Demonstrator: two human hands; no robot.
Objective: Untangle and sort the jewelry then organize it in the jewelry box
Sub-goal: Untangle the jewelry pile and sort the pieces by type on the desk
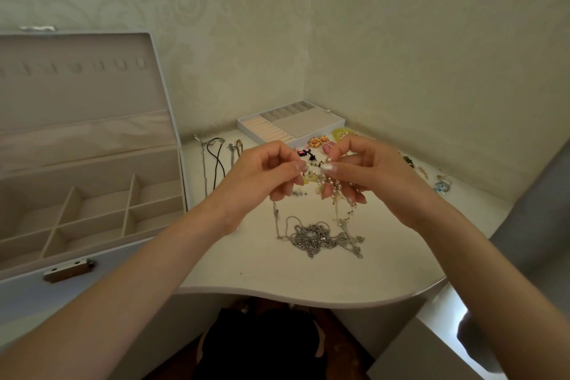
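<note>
Both hands are raised above the white table (308, 274). My left hand (268, 170) pinches one end of a pearl bead strand (330, 183), and my right hand (364, 170) grips the bunched rest of it. Thin silver chains hang from the hands down to a tangled silver chain pile (317, 236) on the table. The open white jewelry box (92, 191), with divided compartments and its lid up, stands at the left.
A removable ring tray (287, 125) lies at the back by the wall. Cords and chains (216, 160) are laid out in a row left of the hands. Colourful earrings and brooches (324, 142) lie behind the hands. More small pieces (441, 185) sit at the right.
</note>
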